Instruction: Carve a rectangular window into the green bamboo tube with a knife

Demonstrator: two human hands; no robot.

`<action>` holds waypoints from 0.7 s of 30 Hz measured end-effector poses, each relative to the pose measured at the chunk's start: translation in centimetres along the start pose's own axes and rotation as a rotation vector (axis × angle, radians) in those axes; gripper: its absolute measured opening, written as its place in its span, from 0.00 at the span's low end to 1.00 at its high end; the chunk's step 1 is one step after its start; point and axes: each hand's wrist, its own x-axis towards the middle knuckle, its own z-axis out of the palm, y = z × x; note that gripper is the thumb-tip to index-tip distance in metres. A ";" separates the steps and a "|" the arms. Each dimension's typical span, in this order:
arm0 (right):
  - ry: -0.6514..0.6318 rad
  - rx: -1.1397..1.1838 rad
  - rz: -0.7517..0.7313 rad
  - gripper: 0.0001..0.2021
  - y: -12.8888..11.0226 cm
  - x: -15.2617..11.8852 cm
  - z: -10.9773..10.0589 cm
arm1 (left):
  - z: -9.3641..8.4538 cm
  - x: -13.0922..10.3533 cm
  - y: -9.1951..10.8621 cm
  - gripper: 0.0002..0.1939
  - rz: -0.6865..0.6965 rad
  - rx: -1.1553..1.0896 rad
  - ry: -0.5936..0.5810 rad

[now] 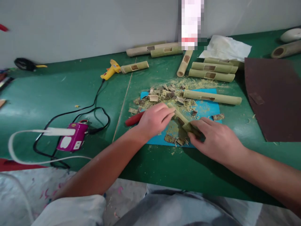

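Over the blue sheet (pixel 208 109), the left hand (pixel 156 117) pinched the ten o'clock end of a bamboo tube (pixel 179 114); the right hand (pixel 216 139) gripped its four o'clock end. Its side already had a hole (pixel 181 121). I couldn't tell if cutting was left. Holed bamboo pieces (pixel 223 68) lay at one o'clock.

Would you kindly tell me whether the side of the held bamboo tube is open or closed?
Open: a dark cutout shows in the bamboo tube, between the left hand and right hand.
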 end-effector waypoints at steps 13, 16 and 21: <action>-0.052 0.032 0.013 0.10 -0.1 -0.1 0.2 | 0.4 -0.1 1.1 0.13 0.073 0.081 -0.035; -0.043 0.039 0.021 0.10 0.0 -0.1 0.3 | 0.4 -0.1 1.1 0.13 0.014 0.113 0.026; -0.074 0.023 0.009 0.11 0.0 -0.1 0.3 | 0.3 -0.2 1.6 0.14 0.080 0.064 -0.158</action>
